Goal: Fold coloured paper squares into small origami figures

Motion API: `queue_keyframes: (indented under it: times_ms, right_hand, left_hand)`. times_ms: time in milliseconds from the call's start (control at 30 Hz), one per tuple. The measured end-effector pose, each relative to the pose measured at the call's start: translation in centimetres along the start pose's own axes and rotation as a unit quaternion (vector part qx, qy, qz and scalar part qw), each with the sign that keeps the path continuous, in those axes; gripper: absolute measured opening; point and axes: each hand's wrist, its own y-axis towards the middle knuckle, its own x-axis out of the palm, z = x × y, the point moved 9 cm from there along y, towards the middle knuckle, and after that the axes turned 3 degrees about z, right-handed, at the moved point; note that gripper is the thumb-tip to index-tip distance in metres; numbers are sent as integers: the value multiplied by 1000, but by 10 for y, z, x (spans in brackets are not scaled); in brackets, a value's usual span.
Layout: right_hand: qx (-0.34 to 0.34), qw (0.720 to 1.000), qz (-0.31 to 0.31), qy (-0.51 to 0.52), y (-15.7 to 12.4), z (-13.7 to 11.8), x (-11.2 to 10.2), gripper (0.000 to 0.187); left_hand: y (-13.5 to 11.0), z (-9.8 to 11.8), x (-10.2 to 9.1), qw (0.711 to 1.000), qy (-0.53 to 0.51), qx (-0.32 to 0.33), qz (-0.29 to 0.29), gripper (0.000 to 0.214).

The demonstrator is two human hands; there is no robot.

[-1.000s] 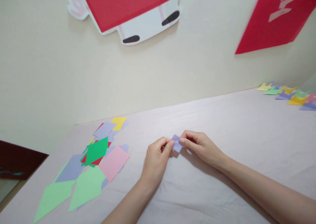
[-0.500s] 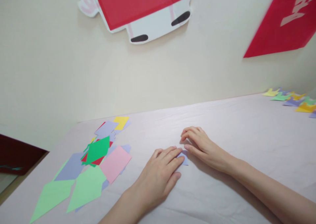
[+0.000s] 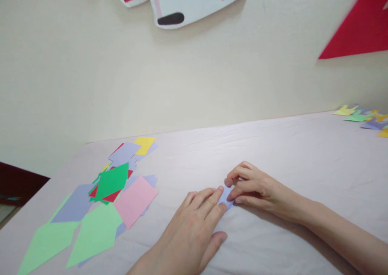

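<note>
A small folded piece of lilac paper (image 3: 224, 196) lies on the cloth between my two hands, partly covered by fingers. My left hand (image 3: 198, 222) rests flat with its fingers stretched out, the fingertips pressing on the paper's left side. From the right, my right hand (image 3: 257, 190) is curled, with thumb and index finger together at the paper's right edge. Its other fingertips bend down near the paper's upper corner.
To the left lies a spread of coloured paper sheets, among them a green sheet (image 3: 114, 182), a pink sheet (image 3: 136, 201) and a light green sheet (image 3: 94, 232). Several crown-shaped paper pieces (image 3: 359, 116) sit at the far right. Behind the cloth-covered table (image 3: 188, 158) rises a wall (image 3: 212, 81).
My right hand has come down onto the paper's right edge, its thumb and index finger closing there. More of the paper now shows. The view has tilted down slightly.
</note>
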Motion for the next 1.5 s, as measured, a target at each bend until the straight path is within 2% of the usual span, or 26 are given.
queue_keyframes:
  times_ms: [200, 367, 567, 733, 933, 1500]
  right_hand:
    - [1, 1000, -18, 17, -4, 1, 1, 16]
    - [54, 998, 11, 32, 1, 5, 0, 15]
    - [92, 995, 41, -16, 6, 5, 4, 15]
    - [91, 994, 53, -34, 5, 6, 7, 13]
    - [89, 993, 58, -42, 5, 5, 7, 13]
    - [99, 991, 54, -77, 5, 3, 9, 10]
  left_hand:
    - [-7, 6, 0, 999, 29, 28, 4, 40]
    - [-5, 8, 2, 999, 34, 35, -18, 30]
    - [-4, 6, 3, 998, 36, 33, -33, 27]
    - [-4, 5, 5, 999, 27, 26, -32, 27]
    - [-4, 7, 4, 999, 27, 40, -10, 45]
    - [-4, 6, 5, 999, 15, 28, -16, 43]
